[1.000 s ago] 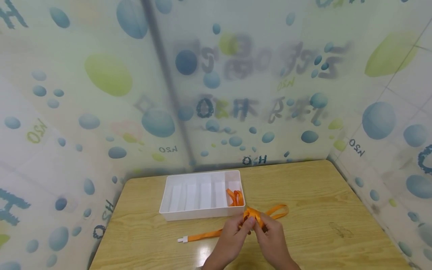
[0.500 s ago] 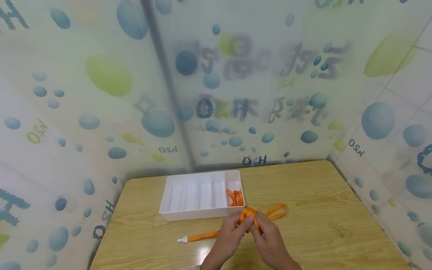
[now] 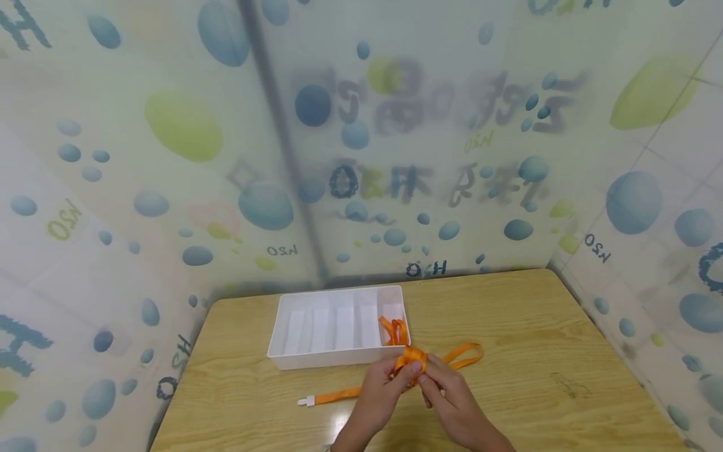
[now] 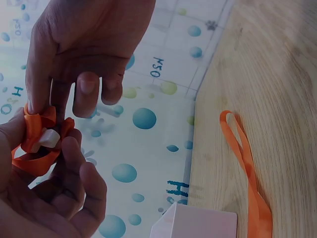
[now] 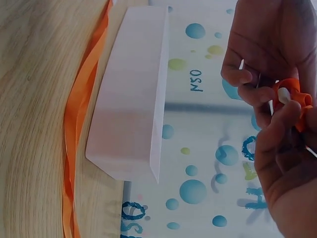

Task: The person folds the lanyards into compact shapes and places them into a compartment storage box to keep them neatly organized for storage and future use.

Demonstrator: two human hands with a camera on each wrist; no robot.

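Holding the coil: We pinch the coiled orange strap between the left grip and the right grip, fingers curled on it from both sides, above the counter and in front of the right end of the white box.
Coil turns: We judge the ribbon springy; if either grip relaxes too early, the turns could fan open.
White piece in the coil: We see the white piece lodged amid the turns. Uneven thumb pressure could push it out sideways and pull the inner turns along.
Loose strap: We note the loose strap lying along the counter before the box, partly hidden by the grips, with its white clip at the left and its loop at the right. A low sweep could snag that loop.
Boxed strap: We find the boxed strap in the rightmost compartment. If the coil slipped there, its turns could tangle with those raised loops.
Box wall: A knuckle knock could shift the box.
Coil tail: We cannot tell whether an end hangs free; fingers hide it, and a hidden end could catch.
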